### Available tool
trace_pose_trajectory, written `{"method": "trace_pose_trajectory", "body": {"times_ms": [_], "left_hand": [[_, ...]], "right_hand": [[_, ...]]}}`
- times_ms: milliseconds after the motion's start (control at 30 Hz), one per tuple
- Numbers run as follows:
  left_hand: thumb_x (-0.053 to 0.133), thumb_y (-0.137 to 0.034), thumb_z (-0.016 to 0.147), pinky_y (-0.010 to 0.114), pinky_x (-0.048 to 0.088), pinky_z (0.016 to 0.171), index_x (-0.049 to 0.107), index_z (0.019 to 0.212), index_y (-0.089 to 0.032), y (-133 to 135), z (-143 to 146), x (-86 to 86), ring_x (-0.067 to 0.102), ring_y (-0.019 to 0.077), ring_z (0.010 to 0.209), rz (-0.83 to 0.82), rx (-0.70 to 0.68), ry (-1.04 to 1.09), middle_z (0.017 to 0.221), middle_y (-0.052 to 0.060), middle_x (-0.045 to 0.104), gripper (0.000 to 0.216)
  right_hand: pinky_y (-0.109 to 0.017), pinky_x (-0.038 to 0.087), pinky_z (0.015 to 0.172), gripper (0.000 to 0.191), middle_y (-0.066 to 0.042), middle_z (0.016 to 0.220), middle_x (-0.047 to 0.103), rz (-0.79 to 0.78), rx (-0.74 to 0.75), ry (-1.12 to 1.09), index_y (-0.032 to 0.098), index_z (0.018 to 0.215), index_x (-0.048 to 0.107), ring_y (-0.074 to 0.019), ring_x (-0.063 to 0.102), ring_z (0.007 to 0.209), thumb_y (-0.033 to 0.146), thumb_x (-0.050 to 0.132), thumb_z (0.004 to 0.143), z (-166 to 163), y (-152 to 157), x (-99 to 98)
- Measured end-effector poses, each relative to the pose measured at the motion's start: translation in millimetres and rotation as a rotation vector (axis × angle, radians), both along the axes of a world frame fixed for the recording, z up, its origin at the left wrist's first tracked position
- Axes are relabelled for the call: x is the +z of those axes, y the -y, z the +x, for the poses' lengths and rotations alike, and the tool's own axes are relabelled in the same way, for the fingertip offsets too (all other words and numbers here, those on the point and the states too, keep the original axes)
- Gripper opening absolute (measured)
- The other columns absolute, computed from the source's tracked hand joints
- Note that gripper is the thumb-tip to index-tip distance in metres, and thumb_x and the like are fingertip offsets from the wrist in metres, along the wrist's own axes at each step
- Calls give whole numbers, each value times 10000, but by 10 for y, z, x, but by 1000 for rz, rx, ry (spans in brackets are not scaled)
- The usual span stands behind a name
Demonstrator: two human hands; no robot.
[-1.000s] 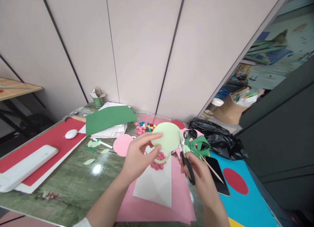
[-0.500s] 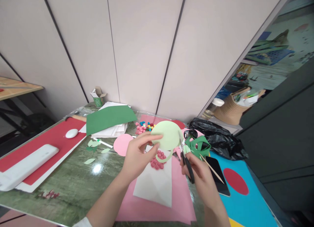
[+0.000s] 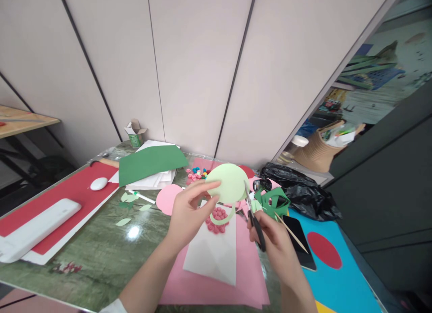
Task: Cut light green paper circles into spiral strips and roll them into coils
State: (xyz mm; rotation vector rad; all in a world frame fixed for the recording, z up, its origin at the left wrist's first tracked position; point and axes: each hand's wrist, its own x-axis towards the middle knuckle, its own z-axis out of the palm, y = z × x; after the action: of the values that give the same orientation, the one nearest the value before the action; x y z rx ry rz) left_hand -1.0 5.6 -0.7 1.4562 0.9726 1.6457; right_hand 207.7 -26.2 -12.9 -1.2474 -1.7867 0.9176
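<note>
My left hand (image 3: 189, 216) pinches a light green paper circle (image 3: 227, 182) and holds it up above the table. A curled green strip (image 3: 222, 218) hangs from its lower edge. My right hand (image 3: 275, 241) grips black scissors (image 3: 254, 218), and their blades meet the circle's right edge. Below lie small pink balls (image 3: 216, 218) on a white sheet (image 3: 214, 254), which rests on pink paper (image 3: 246, 277).
Dark green paper (image 3: 150, 162) lies on white sheets at the back left. A pink circle (image 3: 167, 199), green scraps (image 3: 273, 200), a phone (image 3: 299, 245), a wooden stick (image 3: 292, 232) and a black bag (image 3: 300, 189) surround the hands. A white mouse (image 3: 99, 183) and keyboard (image 3: 37, 229) sit left.
The green circle has turned and risen slightly in my left hand. The scissors have cut further along its edge, and the hanging strip has grown longer.
</note>
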Motion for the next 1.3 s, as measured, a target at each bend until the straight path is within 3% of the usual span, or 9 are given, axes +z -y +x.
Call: {"method": "trace_pose_trajectory", "body": {"times_ms": [167, 367, 1000, 1300], "left_hand": [[696, -134, 740, 268, 541, 694, 710, 1066, -262, -16, 29, -49, 583, 110, 707, -11, -10, 41, 1081, 65, 641, 350], [689, -141, 745, 254, 542, 685, 711, 1074, -263, -1, 46, -57, 571, 99, 692, -29, -31, -16, 1058, 68, 633, 352], [683, -120, 742, 238, 550, 694, 717, 1066, -252, 1, 22, -51, 586, 109, 735, -15, -47, -54, 1038, 71, 653, 351], [664, -114, 759, 249, 540, 692, 759, 950, -239, 4, -3, -16, 624, 145, 795, 0, -9, -72, 968, 66, 719, 248]], "right_hand": [[-253, 307, 554, 230, 31, 604, 466, -12, 7, -21, 206, 692, 451, -131, 429, 567, 251, 408, 913, -12, 1, 5], [-259, 312, 560, 321, 34, 603, 432, -7, 19, -123, 213, 688, 397, -133, 387, 567, 405, 400, 945, -14, -6, -26], [-253, 297, 532, 336, 35, 592, 421, 16, -8, -69, 213, 673, 397, -128, 374, 544, 409, 389, 945, -21, -10, -19], [-255, 291, 542, 331, 36, 599, 437, 28, 17, -71, 207, 666, 410, -123, 397, 557, 370, 392, 953, -3, -16, -15]]}}
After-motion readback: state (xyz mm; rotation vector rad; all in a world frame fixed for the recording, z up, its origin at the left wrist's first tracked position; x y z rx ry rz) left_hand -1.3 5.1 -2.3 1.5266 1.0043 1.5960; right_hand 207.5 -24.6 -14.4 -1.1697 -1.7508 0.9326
